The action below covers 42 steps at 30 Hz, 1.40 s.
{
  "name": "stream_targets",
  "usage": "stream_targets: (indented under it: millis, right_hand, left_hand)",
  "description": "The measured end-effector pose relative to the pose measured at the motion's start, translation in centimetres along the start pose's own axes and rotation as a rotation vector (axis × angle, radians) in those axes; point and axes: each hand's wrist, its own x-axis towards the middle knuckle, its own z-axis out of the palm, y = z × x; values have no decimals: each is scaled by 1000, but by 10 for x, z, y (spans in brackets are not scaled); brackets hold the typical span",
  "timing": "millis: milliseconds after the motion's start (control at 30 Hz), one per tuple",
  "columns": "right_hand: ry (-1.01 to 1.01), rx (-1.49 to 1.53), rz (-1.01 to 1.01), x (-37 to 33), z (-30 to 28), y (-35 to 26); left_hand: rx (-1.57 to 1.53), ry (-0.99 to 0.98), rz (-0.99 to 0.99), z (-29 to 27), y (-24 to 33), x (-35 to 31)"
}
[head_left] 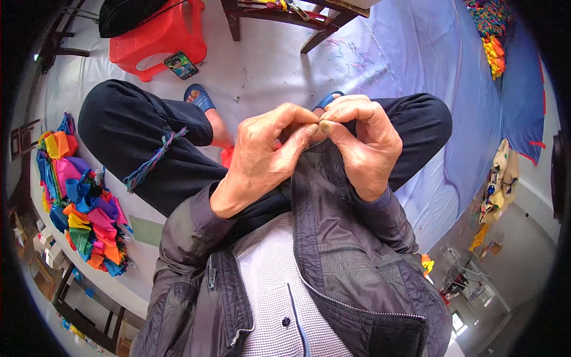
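Observation:
My left hand (262, 152) and my right hand (366, 143) meet in front of my chest, thumbs and forefingers pinched tip to tip. Whatever sits between the fingertips is too small to make out. Across my left thigh lies a bundle of multicoloured threads (156, 160), apart from both hands. Just under the pinch, the collar edge of my dark jacket (321, 160) shows.
A red plastic stool (140, 50) stands ahead on the left, a phone (181, 65) leaning at its edge and a black bag (128, 16) on top. Bright coloured cloth pieces (89, 208) are heaped at left. A wooden bench (285, 13) stands ahead; thread scraps (351, 56) litter the floor sheet.

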Motion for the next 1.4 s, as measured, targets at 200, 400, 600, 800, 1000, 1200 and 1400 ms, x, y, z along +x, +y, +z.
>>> stream_targets:
  millis: [200, 400, 600, 800, 1000, 1200, 1400]
  right_hand:
    - [11, 88, 79, -3, 2, 2]
    - [28, 129, 139, -4, 4, 1]
    - [63, 110, 177, -3, 5, -5]
    - [-97, -230, -95, 5, -3, 2]
    - [-115, -208, -7, 3, 0, -2]
    - [-215, -416, -80, 0, -6, 0]
    - [-71, -139, 104, 0, -3, 2]
  left_hand:
    - [32, 33, -26, -1, 4, -2]
    - [-57, 28, -150, -3, 4, -3]
    - [-113, 41, -209, -7, -4, -3]
    - [-116, 83, -186, -4, -1, -1]
    - [-99, 56, -206, -6, -6, -4]
    - [-121, 15, -194, -8, -4, -6]
    - [-194, 15, -264, -13, -5, -6]
